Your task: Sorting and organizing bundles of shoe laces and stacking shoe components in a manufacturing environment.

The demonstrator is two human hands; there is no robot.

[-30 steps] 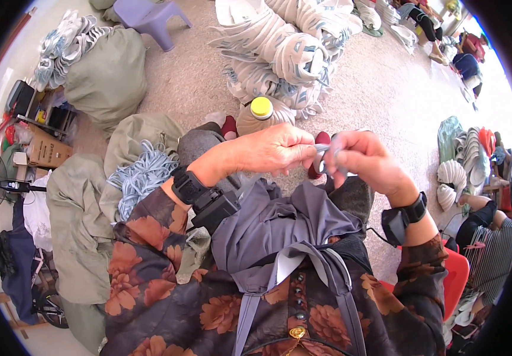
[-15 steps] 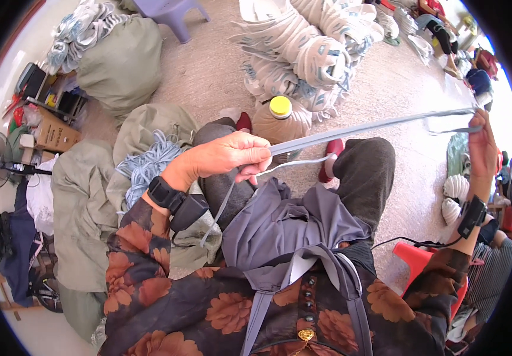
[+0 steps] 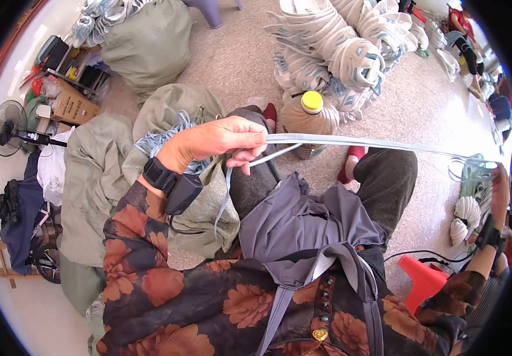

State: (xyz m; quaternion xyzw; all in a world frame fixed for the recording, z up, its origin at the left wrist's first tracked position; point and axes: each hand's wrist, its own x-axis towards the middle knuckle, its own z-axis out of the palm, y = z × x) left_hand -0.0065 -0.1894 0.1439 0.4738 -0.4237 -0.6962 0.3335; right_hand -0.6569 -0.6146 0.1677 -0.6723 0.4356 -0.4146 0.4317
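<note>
Light blue-grey shoelaces (image 3: pixel 357 140) stretch almost level across the view between my two hands. Their left end is pinched between the thumb and curled fingers of my left hand (image 3: pixel 223 141), and loose tails hang below it. At the far right my right hand (image 3: pixel 500 193) grips the other end, where small loops of lace stick out. A tangled bundle of pale blue laces (image 3: pixel 168 135) lies on a sack behind my left wrist, partly hidden by it. My lap is covered by a grey apron (image 3: pixel 303 219).
Stacked white shoe uppers (image 3: pixel 345 50) stand ahead on the floor, behind a large bottle with a yellow cap (image 3: pixel 312 102). Olive sacks (image 3: pixel 96 190) and a fan (image 3: pixel 8 127) are at left. A red stool (image 3: pixel 419 282) stands at right; other people sit at the far right.
My right hand has moved outward and down to the right, drawing the laces longer and flatter. My left hand keeps its pinch. The whole view has shifted, with the surroundings now farther right.
</note>
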